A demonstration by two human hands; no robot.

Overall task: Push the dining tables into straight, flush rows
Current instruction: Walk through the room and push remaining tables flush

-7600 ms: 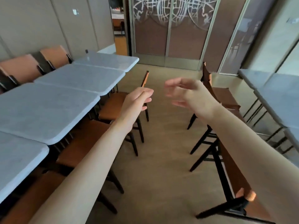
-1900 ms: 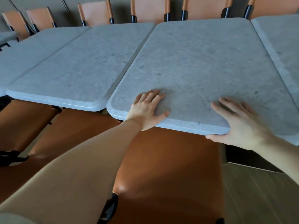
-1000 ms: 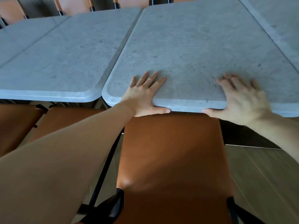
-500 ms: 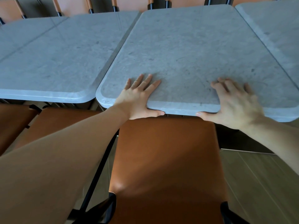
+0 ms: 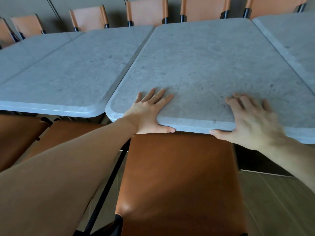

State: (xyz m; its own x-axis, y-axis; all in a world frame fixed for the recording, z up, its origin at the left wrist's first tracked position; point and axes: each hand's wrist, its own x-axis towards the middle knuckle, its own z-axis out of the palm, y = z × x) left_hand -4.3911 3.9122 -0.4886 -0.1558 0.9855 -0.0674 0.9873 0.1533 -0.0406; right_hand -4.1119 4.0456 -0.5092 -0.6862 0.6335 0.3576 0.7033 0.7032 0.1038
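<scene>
Grey stone-look table (image 5: 204, 65) juts nearer than left neighbour table (image 5: 68, 74), narrow gap between.

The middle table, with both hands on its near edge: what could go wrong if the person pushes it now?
1. The middle table sticks out past the left table at the near edge; uneven force from the left hand and right hand may turn it instead of squaring it.
2. Both thumbs hook under the edge just above the chair; they might get pinched there.
</scene>
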